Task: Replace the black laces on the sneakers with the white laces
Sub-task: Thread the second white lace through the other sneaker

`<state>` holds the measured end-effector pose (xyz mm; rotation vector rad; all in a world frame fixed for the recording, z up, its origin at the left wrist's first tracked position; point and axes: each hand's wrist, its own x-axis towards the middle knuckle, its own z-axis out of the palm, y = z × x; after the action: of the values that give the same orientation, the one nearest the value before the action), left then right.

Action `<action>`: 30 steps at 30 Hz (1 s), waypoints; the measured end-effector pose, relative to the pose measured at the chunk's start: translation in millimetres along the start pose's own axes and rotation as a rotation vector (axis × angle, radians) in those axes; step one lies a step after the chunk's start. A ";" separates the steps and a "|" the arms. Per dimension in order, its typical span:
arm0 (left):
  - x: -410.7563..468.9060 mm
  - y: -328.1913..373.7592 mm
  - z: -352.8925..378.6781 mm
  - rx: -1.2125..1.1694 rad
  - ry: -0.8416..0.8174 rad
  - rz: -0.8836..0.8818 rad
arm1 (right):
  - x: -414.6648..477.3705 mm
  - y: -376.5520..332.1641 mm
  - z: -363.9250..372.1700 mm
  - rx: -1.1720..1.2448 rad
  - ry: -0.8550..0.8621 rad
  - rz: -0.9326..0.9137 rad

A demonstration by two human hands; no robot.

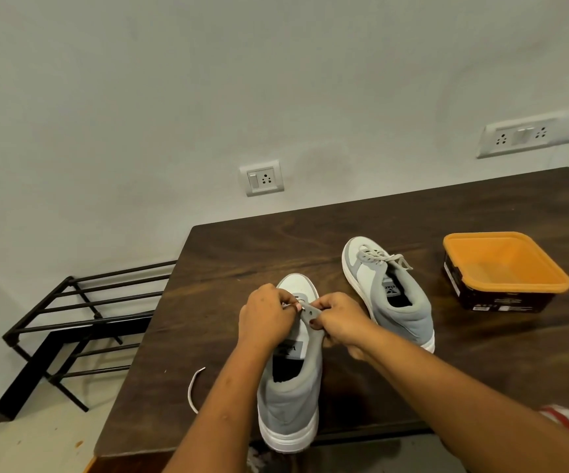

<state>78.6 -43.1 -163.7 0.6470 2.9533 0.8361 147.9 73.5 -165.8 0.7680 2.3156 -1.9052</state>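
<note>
A white lace (192, 390) is laid on the table (242, 254), left of the fingers. A lace end (288, 304) is pinched by the left hand (266, 315) over the sneaker's (290, 404) eyelets, and its eyelet flap is gripped by the right hand (339, 319). A second sneaker (389, 291), laced, is stood right of the fingers.

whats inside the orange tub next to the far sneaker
Inside the orange tub only its own floor and walls show; no item is visible. The inner face of its near wall is hidden behind the rim.
</note>
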 end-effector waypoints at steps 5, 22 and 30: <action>-0.7 0.7 0.7 -0.048 -0.022 -0.023 | 2.1 0.4 -0.8 0.030 -0.006 0.006; -4.0 -2.6 1.3 0.266 0.056 0.194 | 16.9 15.1 3.4 -0.082 0.129 -0.171; -3.8 -6.7 -3.1 0.260 0.030 0.167 | 17.9 -21.9 -32.9 0.710 0.185 -0.095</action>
<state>79.1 -51.3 -164.9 0.9107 3.0979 0.4728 132.4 107.6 -144.1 0.9128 1.7466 -2.8497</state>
